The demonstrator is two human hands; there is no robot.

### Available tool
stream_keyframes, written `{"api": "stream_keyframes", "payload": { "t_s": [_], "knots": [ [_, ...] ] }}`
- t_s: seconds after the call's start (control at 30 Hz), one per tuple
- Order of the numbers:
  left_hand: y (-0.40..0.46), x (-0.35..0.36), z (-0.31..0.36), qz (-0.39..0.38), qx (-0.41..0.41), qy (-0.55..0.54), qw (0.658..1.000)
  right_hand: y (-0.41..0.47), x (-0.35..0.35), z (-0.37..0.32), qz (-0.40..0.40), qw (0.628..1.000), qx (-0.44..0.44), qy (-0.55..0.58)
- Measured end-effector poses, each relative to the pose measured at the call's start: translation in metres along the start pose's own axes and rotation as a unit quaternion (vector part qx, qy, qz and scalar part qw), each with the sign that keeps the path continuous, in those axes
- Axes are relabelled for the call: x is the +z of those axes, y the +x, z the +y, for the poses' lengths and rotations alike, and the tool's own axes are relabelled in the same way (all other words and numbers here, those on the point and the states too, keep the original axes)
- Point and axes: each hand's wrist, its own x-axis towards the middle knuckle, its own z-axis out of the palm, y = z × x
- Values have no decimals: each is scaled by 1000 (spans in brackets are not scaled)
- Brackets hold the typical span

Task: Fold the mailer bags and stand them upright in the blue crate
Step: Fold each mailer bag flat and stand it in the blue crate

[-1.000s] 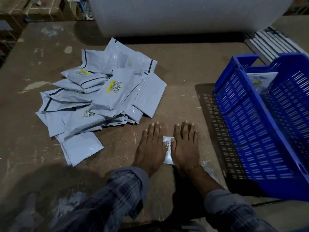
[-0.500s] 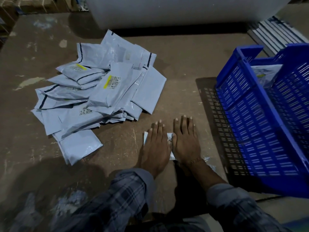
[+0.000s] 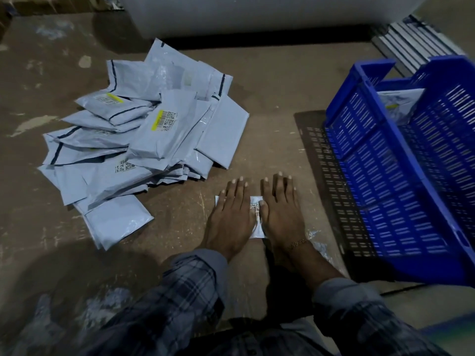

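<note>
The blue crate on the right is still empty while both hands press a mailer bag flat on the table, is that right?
Not quite. The head view shows the blue crate already holds one mailer standing at its far end. The rest stands: the left hand and right hand press a mailer bag flat on the table.

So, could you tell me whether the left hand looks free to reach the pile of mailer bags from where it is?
Probably yes. The left hand presses flat on the mailer bag being folded, holding nothing, and the pile of mailer bags lies just beyond it to the left, across bare table.
</note>
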Motion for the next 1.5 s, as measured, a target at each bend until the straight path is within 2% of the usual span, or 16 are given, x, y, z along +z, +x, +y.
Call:
{"api": "stream_keyframes", "payload": {
  "t_s": [0.07,0.17,0.3,0.47,0.87,1.13,1.27,1.4,1.5],
  "knots": [
    [1,0,-9,-2,-6,-7,1000,-5,0,3,-3,1000,-11,0],
    [4,-3,-16,-1,-80,-40,996,-5,-3,4,-2,1000,-3,24],
    [12,-11,-16,29,-150,-39,987,4,-7,-5,21,996,68,47],
    [18,0,-11,35,-139,-21,989,7,0,-11,22,998,57,-35],
    [27,-5,-3,19,-138,-7,990,19,4,-18,27,998,5,-59],
    [29,0,-9,9,-122,44,992,1,6,-15,49,998,-4,-29],
    [19,7,1,22,-111,28,993,12,7,-15,23,999,6,-34],
    [13,9,-8,13,-23,18,999,20,4,-15,5,1000,-2,-13],
    [13,-4,-21,-11,54,51,997,13,-3,-10,3,998,-6,60]
  ]
}}
